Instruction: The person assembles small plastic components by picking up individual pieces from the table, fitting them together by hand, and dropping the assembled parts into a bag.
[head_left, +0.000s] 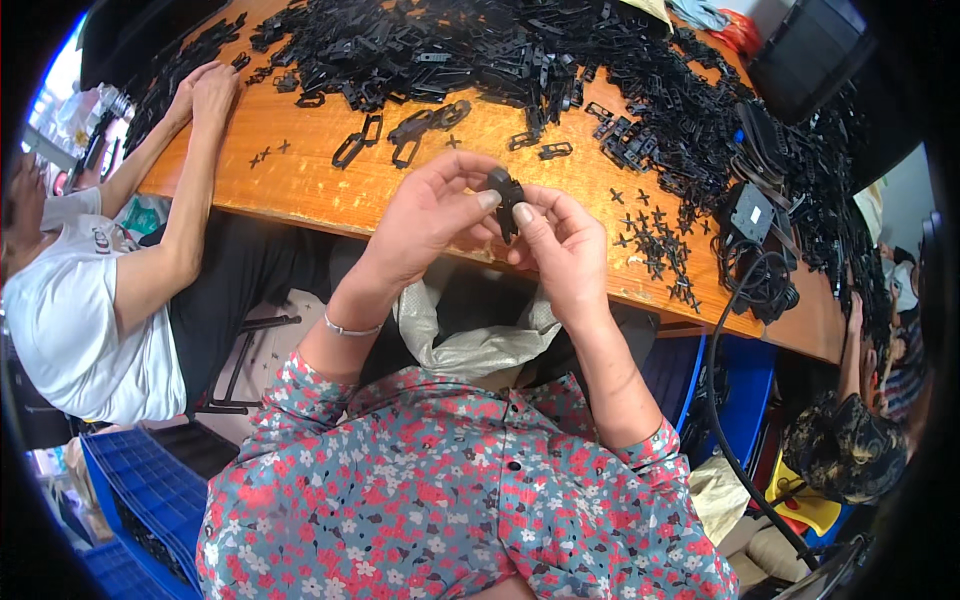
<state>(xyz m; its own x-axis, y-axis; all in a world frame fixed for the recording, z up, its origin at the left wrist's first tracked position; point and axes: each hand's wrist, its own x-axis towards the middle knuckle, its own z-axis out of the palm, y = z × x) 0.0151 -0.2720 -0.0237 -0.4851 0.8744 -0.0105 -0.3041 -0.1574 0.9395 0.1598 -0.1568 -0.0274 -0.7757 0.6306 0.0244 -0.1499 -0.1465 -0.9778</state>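
Observation:
Just over the table's near edge, a small black plastic part [506, 203] is pinched between the fingertips of both my hands. My left hand [428, 218] grips it from the left, thumb on its upper side. From the right, my right hand [568, 245] holds it with thumb and bent fingers. My fingers cover much of the part, so its full shape is hidden. Beyond my hands lie black rectangular frames [405, 152] and a few more frames [555, 151] on the wooden table [300, 190]. Small black cross-shaped pieces [655, 240] are scattered beside my right hand.
A large heap of black plastic parts [430, 55] covers the far side of the table. A black device [750, 213] with a cable sits at right. One person's forearms [205, 150] rest at left; others are at far right. A whitish sack [480, 345] lies below my hands.

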